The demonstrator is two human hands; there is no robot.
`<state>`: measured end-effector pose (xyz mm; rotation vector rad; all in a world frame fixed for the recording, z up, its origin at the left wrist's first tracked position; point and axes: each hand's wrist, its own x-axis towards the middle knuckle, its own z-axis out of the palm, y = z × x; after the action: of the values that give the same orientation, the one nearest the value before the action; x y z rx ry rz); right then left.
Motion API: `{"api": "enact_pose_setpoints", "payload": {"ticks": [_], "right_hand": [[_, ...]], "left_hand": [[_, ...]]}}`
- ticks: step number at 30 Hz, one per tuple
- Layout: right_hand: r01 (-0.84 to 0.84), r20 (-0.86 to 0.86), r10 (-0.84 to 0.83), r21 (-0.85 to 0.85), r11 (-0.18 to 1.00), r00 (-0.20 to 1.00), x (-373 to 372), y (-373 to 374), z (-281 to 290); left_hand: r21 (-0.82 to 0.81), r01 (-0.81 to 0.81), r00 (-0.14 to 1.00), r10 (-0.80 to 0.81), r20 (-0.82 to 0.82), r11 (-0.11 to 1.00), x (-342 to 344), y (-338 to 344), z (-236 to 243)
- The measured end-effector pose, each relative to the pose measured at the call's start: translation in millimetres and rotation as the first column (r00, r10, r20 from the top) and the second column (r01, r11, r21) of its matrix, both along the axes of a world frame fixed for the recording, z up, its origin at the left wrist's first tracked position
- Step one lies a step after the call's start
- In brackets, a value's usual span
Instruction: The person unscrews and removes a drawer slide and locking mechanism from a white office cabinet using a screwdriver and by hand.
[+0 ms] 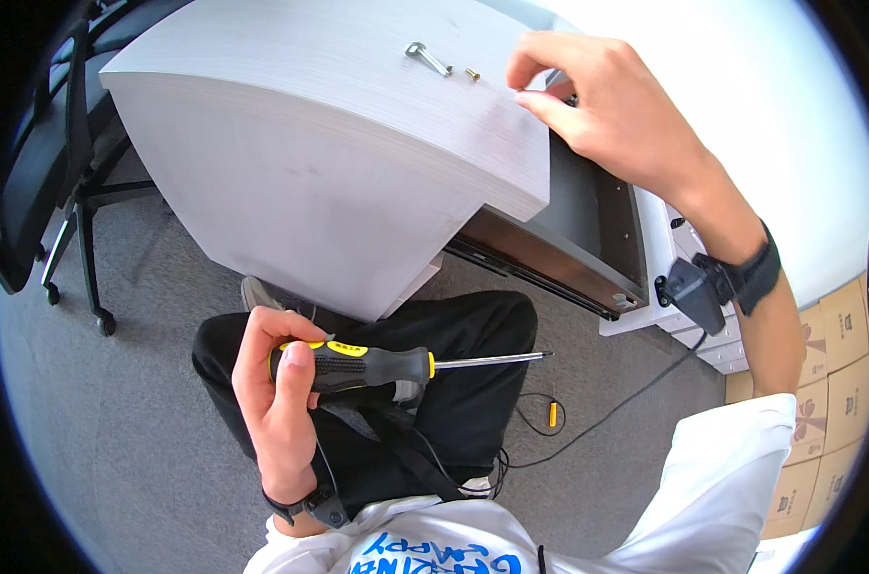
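Observation:
My left hand (279, 383) is wrapped round the handle of a screwdriver (387, 364), black with yellow patches. Its steel shaft points right, above my legs. On the right, my right hand (588, 100) is over the corner of a pale grey cabinet top (291, 57), thumb and forefinger nearly together; whatever is between their tips is too small to make out. Left of those fingertips, a silver metal fitting with a round head (427, 58) and a small brass-coloured screw (473, 74) lie on the top.
Below my right hand a dark drawer (597, 215) stands pulled out from the cabinet. A black office chair (71, 163) is at the left. Cardboard boxes (827, 383) are stacked at the far right. A cable (607, 426) runs over the grey carpet from my right wrist strap.

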<state>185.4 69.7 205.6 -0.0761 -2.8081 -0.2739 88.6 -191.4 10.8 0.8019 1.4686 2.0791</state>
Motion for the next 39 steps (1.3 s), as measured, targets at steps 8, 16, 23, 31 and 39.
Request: {"api": "enact_pose_setpoints", "payload": {"ticks": [8, 16, 23, 31, 39], "right_hand": [[-0.028, -0.154, -0.003, -0.203, 0.979, 0.988, -6, 28, -19], [0.296, -0.054, -0.298, -0.033, 0.955, 0.953, 98, -6, 18], [0.592, 0.0, -0.593, -0.049, 0.804, 0.805, 211, -15, -33], [0.654, -0.041, -0.671, -0.186, 0.733, 0.741, 230, -20, -71], [0.601, -0.174, -0.648, -0.257, 0.757, 0.741, 243, -7, -95]], "left_hand": [[0.021, -0.014, 0.999, 0.013, 0.029, 1.0, -3, 1, -5], [0.024, -0.043, 0.999, 0.042, 0.013, 0.999, 2, 13, -18], [0.016, 0.1, 0.995, -0.1, -0.026, 0.995, 18, 36, -37], [-0.065, 0.144, 0.989, -0.147, -0.035, 0.987, 38, 55, -26], [-0.051, 0.212, 0.967, -0.217, -0.135, 0.976, 45, 69, -38]]}}
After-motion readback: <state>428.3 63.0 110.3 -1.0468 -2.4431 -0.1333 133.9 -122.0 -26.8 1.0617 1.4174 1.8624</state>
